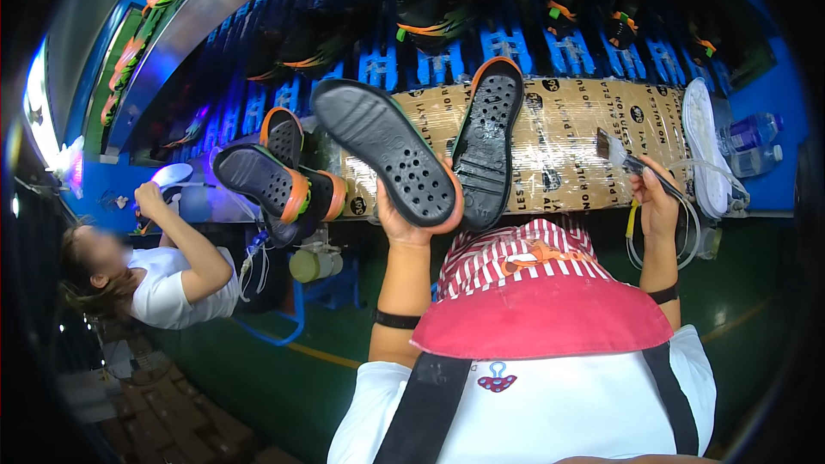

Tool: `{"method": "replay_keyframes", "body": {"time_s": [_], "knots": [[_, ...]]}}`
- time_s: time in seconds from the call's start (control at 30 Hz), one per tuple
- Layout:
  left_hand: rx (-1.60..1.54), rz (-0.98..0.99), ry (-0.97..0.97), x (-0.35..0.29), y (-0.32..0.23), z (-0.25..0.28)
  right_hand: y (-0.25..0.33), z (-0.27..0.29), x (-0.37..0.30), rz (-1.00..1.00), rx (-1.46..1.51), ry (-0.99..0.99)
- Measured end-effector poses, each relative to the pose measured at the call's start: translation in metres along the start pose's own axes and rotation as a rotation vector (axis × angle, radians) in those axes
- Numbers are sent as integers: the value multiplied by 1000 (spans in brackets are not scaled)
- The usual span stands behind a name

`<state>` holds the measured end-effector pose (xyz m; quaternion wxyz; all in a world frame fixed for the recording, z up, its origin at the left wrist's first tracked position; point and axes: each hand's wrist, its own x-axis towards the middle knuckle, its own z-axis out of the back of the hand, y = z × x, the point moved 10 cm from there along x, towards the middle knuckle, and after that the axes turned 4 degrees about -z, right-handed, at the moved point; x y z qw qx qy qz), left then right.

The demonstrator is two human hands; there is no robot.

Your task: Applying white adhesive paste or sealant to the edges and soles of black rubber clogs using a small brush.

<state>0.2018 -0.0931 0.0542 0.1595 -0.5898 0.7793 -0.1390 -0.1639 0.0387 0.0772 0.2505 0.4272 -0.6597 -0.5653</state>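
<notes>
My left hand [404, 215] grips the heel end of a black shoe sole [378, 137] with a pink-orange rim and a cluster of holes. It is raised above the bench with its holed face up. Beside it, partly overlapped at the lower end, a second black sole [486, 142] with an orange edge lies on printed brown cardboard [584, 137]; its surface looks wet. In my right hand [658, 202] is a flat brush [614, 149] with dark bristles, held by the handle, its tip over the cardboard. A thin clear tube [687, 245] loops around that hand.
Several more soles [258, 180] are piled on the left. A white sole-shaped piece [709, 146] stands at the right end, next to plastic bottles [756, 146]. Blue racks [438, 64] carrying dark shoes run along the back. A co-worker [176, 279] sits at the left.
</notes>
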Motion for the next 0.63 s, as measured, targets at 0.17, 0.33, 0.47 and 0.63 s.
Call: {"method": "replay_keyframes", "body": {"time_s": [0.17,0.33,0.47,0.63], "knots": [[18,59,115,-5,4,-44,20,-31,4,16,100,102],[37,215,277,-7,45,-70,58,-86,-7,43,18,276],[68,296,236,-8,81,-63,92,-139,-27,174,-155,440],[297,247,243,-5,101,-72,147,-190,-54,769,-499,481]]}}
